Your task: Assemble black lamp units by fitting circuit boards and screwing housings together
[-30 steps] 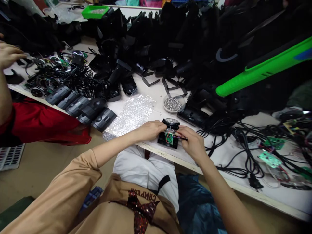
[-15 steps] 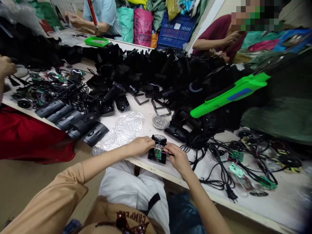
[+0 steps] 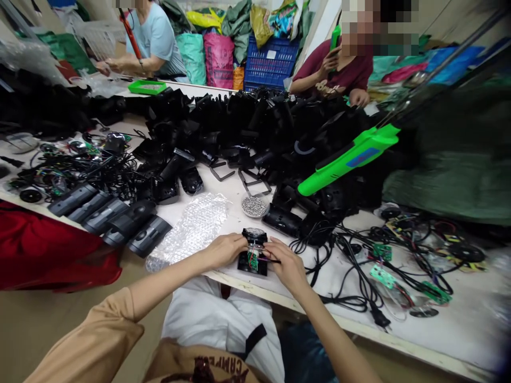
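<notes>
At the table's front edge sits a small black device housing, opened up, with a green circuit board and thin wires inside. A round clear part tops it. My left hand closes its fingertips on the upper left side of the housing. From the right, my right hand has its fingers bent against the housing beside the circuit board, a dark wire running under them. What exactly the right fingertips pinch is too small to tell. Behind the housing stands a round dish of small metal screws.
Bubble wrap and several dark grey housings lie to the left. Black cables and loose boards spread rightward. A green electric screwdriver hangs over the black parts. Two people work across the table.
My view has shifted slightly, so the table's things appear further left. Both hands stay at the housing. The co-worker at the right has raised a hand with a green tool; another person's hand at far left has left view.
</notes>
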